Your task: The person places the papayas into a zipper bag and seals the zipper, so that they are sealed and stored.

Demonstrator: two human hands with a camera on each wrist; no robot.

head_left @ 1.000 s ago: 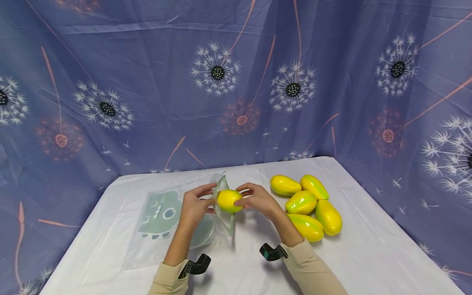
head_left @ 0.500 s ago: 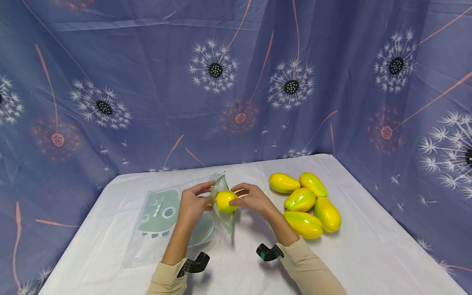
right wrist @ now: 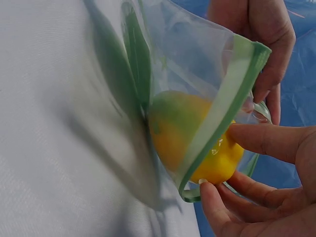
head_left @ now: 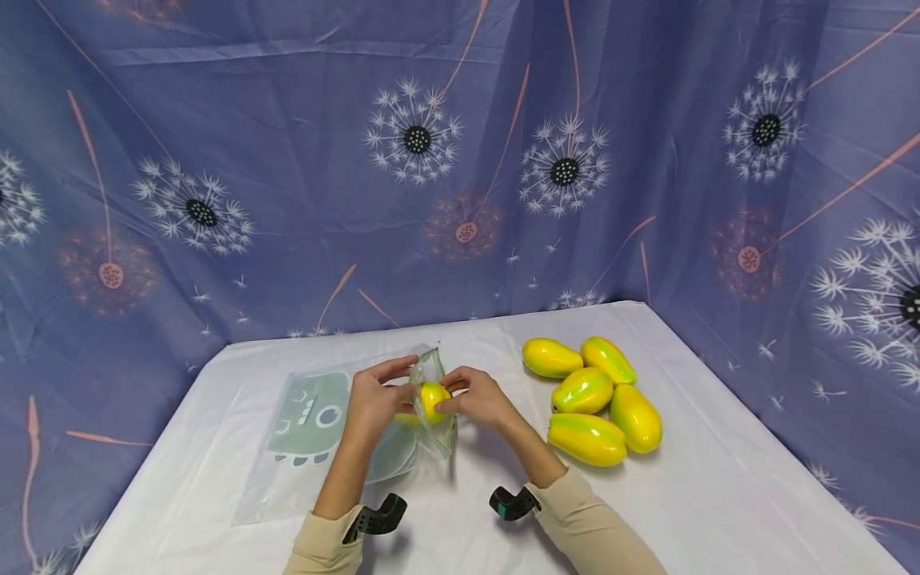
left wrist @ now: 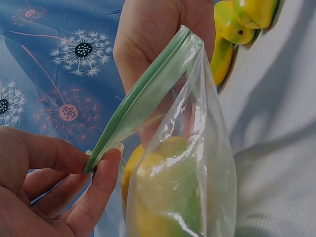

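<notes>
A clear zip bag with a green cartoon print [head_left: 309, 415] spreads across the left of the table, its green-edged mouth [right wrist: 224, 111] raised and gaping to the right. My left hand [head_left: 370, 403] pinches one edge of that mouth between thumb and fingers. Within the opening is a yellow-green papaya [right wrist: 180, 131], mostly behind the clear plastic. Its near end is gripped by the fingertips of my right hand [head_left: 480, 397], which sit right at the green strip. In the left wrist view the papaya [left wrist: 173, 192] shows through the film.
Several more papayas [head_left: 584, 391] lie grouped on the white cloth [head_left: 719, 495] to the right of my right forearm. A blue dandelion-print curtain [head_left: 323, 160] hangs behind the table and along its sides. A black strap device [head_left: 513, 503] sits on each wrist.
My right hand has moved left and slightly down, pushing the papaya deeper into the bag's mouth. My left hand keeps its pinch on the edge. The head view shifts slightly.
</notes>
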